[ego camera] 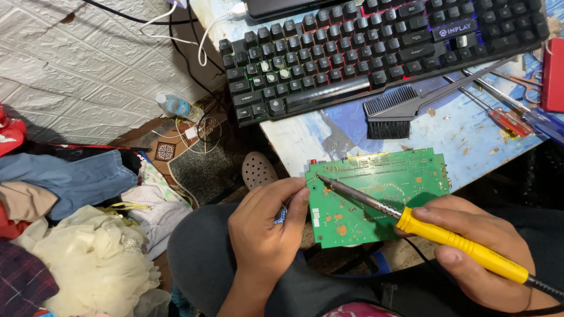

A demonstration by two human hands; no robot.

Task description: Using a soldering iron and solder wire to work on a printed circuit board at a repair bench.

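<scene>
A green circuit board (388,188) rests half on the blue table's edge (470,147), half over my lap. My right hand (476,252) grips a soldering iron with a yellow handle (458,243); its metal tip touches the board's upper left corner near a red part. My left hand (267,226) is closed beside the board's left edge, fingertips pinched by the iron's tip, with a small blue thing partly hidden in it.
A black keyboard (376,47) with lit keys fills the table's back. A black brush (405,108), two screwdrivers (505,114) and a red box (553,73) lie in front of it. Clothes (82,223), a plastic bottle (176,107) and cables cover the floor at left.
</scene>
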